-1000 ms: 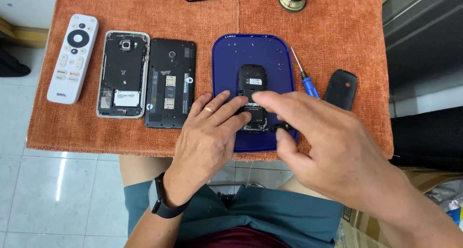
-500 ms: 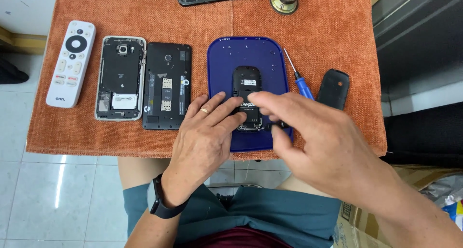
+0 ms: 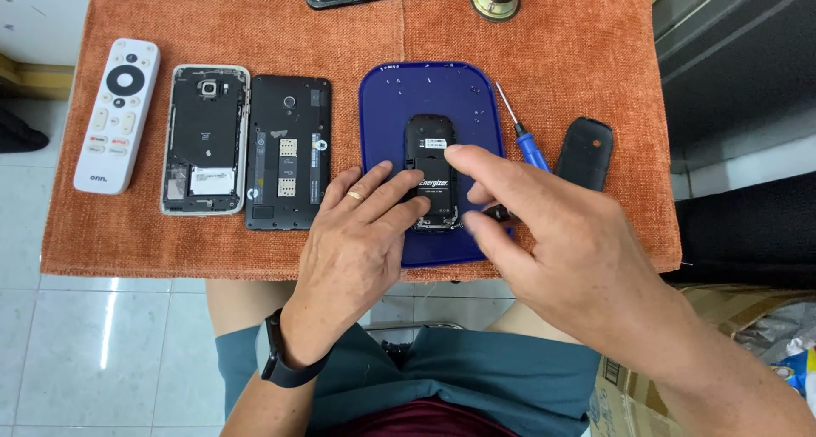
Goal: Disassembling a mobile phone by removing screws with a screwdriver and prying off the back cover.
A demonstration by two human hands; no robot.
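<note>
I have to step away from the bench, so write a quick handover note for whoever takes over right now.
Left hand: fingers pressing on the small black phone, steadying it.
Right hand: fingertips at the phone's lower right edge, gripping nothing clearly.
The phone lies back up on the blue tray; its back cover is off, on the cloth beside the screwdriver.
Done: cover removed.
Left: battery still in place.

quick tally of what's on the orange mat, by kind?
Opened phones with backs off: 3 (small black phone under both hands, silver-framed phone, black phone)
Remotes: 1 (white remote)
Screwdrivers: 1 (blue-handled screwdriver)
Trays: 1 (blue tray)
Loose back covers: 1 (black cover)
Total: 7, leaving out the cut-off items at the top edge.
</note>
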